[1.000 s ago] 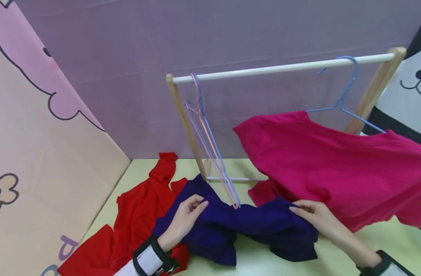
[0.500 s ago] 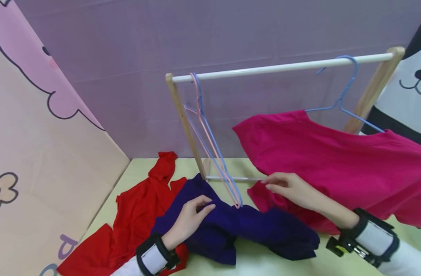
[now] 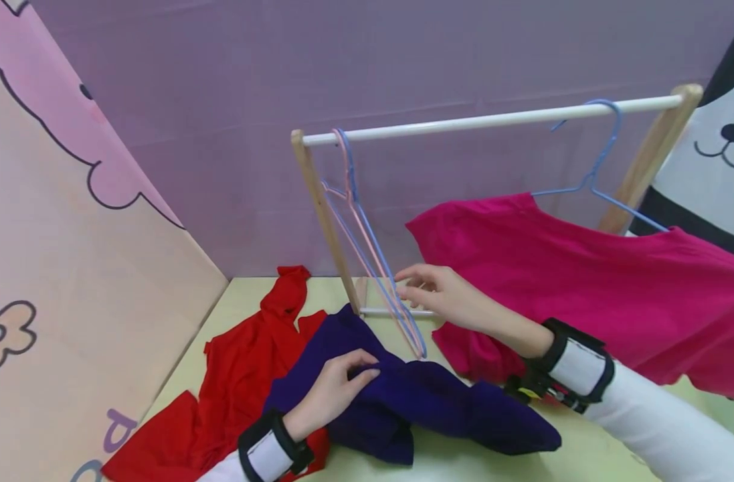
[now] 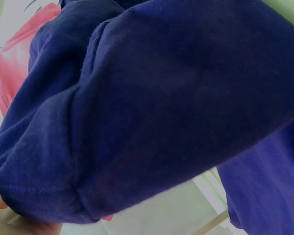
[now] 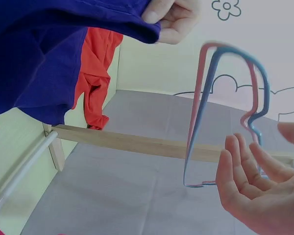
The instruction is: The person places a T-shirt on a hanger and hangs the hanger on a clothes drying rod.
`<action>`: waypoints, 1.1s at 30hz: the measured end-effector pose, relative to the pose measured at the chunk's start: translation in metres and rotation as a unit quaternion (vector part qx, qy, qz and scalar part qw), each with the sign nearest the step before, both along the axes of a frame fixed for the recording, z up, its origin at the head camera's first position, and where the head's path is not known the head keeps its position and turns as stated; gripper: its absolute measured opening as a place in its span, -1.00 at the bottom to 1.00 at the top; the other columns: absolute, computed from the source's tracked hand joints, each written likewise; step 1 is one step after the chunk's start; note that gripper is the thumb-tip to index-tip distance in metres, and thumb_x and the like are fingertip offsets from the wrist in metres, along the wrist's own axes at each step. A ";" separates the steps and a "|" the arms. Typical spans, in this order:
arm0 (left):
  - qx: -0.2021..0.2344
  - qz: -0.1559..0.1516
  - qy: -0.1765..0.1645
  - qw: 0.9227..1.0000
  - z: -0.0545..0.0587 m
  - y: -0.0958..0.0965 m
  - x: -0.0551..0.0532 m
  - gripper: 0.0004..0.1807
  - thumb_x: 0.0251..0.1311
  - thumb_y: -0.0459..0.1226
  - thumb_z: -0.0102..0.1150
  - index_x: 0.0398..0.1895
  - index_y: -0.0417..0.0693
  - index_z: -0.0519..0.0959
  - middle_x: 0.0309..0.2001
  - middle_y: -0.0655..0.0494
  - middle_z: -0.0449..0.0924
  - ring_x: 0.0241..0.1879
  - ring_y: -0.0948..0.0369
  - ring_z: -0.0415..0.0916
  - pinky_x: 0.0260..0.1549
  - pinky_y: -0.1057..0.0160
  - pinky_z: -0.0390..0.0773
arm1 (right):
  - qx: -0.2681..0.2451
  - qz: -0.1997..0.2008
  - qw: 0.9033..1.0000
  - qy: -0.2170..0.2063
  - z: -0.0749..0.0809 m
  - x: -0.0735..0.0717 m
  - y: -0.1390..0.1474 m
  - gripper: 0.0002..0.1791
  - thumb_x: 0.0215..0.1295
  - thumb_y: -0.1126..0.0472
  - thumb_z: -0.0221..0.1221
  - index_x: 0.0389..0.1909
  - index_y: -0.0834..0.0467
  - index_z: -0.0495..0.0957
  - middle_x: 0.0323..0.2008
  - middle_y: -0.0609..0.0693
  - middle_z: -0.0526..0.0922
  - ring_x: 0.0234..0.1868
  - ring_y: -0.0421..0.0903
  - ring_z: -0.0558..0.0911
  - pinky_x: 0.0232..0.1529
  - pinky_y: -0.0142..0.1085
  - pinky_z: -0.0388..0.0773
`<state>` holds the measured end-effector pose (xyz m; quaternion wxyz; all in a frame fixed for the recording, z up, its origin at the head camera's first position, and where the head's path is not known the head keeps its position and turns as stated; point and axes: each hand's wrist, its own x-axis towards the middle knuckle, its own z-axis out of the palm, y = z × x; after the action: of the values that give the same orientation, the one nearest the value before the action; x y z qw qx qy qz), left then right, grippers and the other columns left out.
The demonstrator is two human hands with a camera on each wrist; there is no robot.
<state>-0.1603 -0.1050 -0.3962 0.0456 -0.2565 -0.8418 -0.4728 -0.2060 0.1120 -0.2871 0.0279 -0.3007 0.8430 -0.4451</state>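
Pale table [image 3: 457, 465]; rack [image 3: 463, 124] on it. Pink shirt [image 3: 583, 274] hangs at right, blocking part of one post. Red garment [image 3: 240, 368], left, lies partly behind the blue garment [image 3: 391, 395], which is in front of the rack. Hangers [image 3: 377, 251], pink and blue, close together on the bar's left end. Left hand [image 3: 330, 388] pinches the blue edge; right hand [image 3: 441, 291], grasping nothing, beside the hangers, contact unclear.

Wall panel at left [image 3: 71, 268]: one purple character [image 3: 122, 420] printed near lower edge, close to seam with table [image 3: 246, 294]. Character set at an angle; reads as "P" or "d", which of two cannot be told. Second character [image 3: 88, 467], blue-grey, below first on same panel: only curved upper stroke visible, remainder cut off; unreadable.
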 end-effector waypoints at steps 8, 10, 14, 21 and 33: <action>-0.010 -0.005 0.001 1.000 -0.001 -0.001 0.001 -0.94 0.09 -0.29 0.11 -0.37 -0.07 0.53 -0.37 0.15 0.60 -0.31 0.30 0.46 -0.27 0.10 0.52 | -0.010 -0.010 1.000 -0.021 -0.002 -0.003 -0.014 -0.65 0.20 0.13 0.06 -0.05 0.25 0.42 -0.37 0.10 0.59 -0.48 -0.11 0.54 -0.38 -0.10 0.54; -0.010 -0.007 0.002 1.000 -0.001 -0.001 0.001 -0.93 0.08 -0.29 0.12 -0.37 -0.09 0.53 -0.38 0.14 0.60 -0.32 0.30 0.46 -0.28 0.11 0.52 | -0.019 -0.016 0.999 -0.034 -0.005 -0.003 -0.017 -0.65 0.20 0.10 0.06 -0.06 0.23 0.42 -0.39 0.08 0.59 -0.48 -0.11 0.53 -0.39 -0.08 0.55; -0.011 -0.006 0.009 1.000 -0.003 -0.001 0.001 -0.95 0.07 -0.30 0.12 -0.39 -0.05 0.52 -0.39 0.15 0.60 -0.34 0.30 0.46 -0.28 0.11 0.53 | -0.034 -0.032 0.998 -0.047 -0.007 0.000 -0.024 -0.63 0.19 0.05 0.06 -0.08 0.20 0.44 -0.39 0.09 0.57 -0.48 -0.10 0.53 -0.36 -0.09 0.56; -0.004 -0.004 -0.005 1.000 -0.006 -0.001 0.000 -0.95 0.07 -0.30 0.13 -0.38 -0.06 0.53 -0.39 0.16 0.60 -0.33 0.31 0.46 -0.26 0.11 0.53 | -0.041 -0.021 0.999 -0.018 -0.009 0.001 -0.037 -0.72 0.19 0.11 0.07 -0.20 0.23 0.48 -0.48 0.04 0.55 -0.53 -0.10 0.51 -0.46 -0.20 0.53; 0.000 0.001 -0.004 1.000 -0.007 -0.004 0.004 -0.97 0.09 -0.25 0.12 -0.39 0.04 0.53 -0.38 0.18 0.60 -0.31 0.30 0.46 -0.25 0.11 0.51 | -0.079 -0.105 0.991 0.017 -0.009 -0.001 -0.038 -0.80 0.29 0.27 -0.09 -0.28 0.30 0.47 -0.59 0.06 0.45 -0.63 -0.13 0.40 -0.66 -0.36 0.35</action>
<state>-0.1565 -0.1092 -0.4037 0.0426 -0.2542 -0.8422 -0.4736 -0.2072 0.0744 -0.2966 -0.0572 -0.2191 0.8323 -0.5061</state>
